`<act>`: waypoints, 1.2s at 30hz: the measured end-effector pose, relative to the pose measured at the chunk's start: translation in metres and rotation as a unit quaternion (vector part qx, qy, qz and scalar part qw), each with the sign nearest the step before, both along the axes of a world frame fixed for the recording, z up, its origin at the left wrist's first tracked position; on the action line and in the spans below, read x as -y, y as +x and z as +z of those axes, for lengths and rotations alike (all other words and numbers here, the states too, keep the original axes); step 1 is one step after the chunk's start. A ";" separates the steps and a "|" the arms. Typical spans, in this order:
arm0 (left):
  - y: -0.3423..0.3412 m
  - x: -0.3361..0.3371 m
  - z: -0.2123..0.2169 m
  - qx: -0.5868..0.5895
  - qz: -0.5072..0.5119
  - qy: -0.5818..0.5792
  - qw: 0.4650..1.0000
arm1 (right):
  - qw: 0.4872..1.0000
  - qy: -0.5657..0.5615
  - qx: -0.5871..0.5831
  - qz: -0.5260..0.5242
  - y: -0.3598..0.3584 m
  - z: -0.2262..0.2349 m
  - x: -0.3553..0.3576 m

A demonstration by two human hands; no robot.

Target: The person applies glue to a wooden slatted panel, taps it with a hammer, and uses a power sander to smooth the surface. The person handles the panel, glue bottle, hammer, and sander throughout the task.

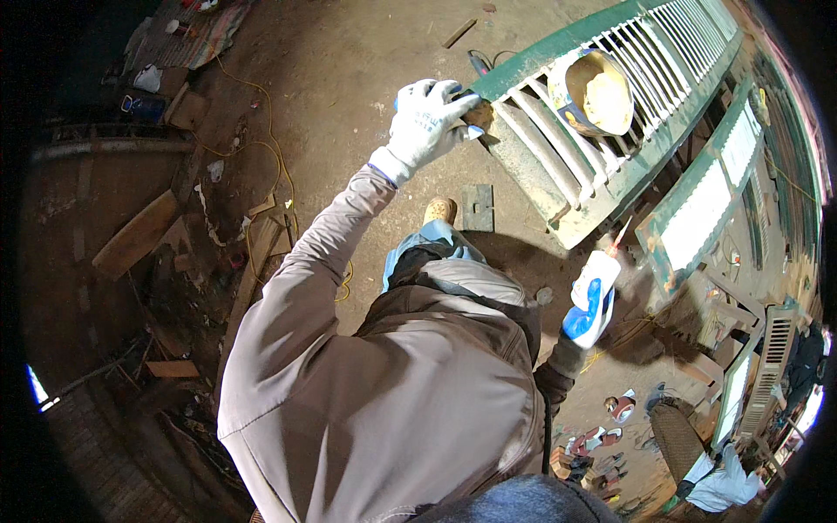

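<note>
A green wooden shutter [513, 78] with pale slats lies ahead of me, its near end bare and worn. My left hand [423, 126], in a white and blue work glove, is at its left corner, with thumb and fingers on either side of the brown wood. My right hand [591, 314], gloved alike, is low at the right with its fingers wrapped round a white squeeze bottle [600, 268]. The bottle's thin nozzle points up toward the near end of the shutter. On the slats sits a cut-open plastic container [571, 115] holding a pale yellowish material [608, 98].
A second green shutter panel [711, 205] lies to the right. A flat grey plate [477, 207] is on the floor near my boot [441, 210]. A yellow cord [277, 148] and wood scraps [135, 235] lie at the left. Several tools and bottles [597, 440] lie at lower right.
</note>
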State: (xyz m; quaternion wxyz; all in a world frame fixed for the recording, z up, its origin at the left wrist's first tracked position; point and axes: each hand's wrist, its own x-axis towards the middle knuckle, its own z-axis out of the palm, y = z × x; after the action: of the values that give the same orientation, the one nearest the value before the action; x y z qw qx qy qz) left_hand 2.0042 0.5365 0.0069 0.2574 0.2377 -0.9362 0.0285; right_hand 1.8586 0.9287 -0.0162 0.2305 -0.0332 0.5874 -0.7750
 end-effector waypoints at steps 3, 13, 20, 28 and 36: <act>-0.004 -0.014 -0.009 0.009 -0.025 0.022 0.999 | 1.000 0.003 -0.005 0.012 -0.002 0.000 -0.002; 0.002 -0.016 -0.021 0.023 -0.001 -0.004 1.000 | 1.000 0.012 -0.001 0.021 -0.003 0.009 0.007; 0.000 -0.022 -0.016 0.029 -0.124 -0.003 0.992 | 1.000 0.010 -0.005 0.014 0.000 0.001 0.005; 0.003 -0.014 -0.024 0.043 -0.067 -0.004 0.997 | 1.000 0.019 0.004 0.014 -0.001 0.007 0.012; -0.003 -0.002 -0.024 0.051 -0.024 -0.015 0.998 | 0.999 0.028 0.014 0.012 0.003 0.014 0.019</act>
State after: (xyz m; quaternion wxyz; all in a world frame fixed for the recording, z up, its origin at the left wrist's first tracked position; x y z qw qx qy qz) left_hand 2.0010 0.5388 -0.0168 0.2135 0.2099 -0.9529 0.0483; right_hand 1.8616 0.9100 -0.0024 0.2490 -0.0234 0.6055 -0.7555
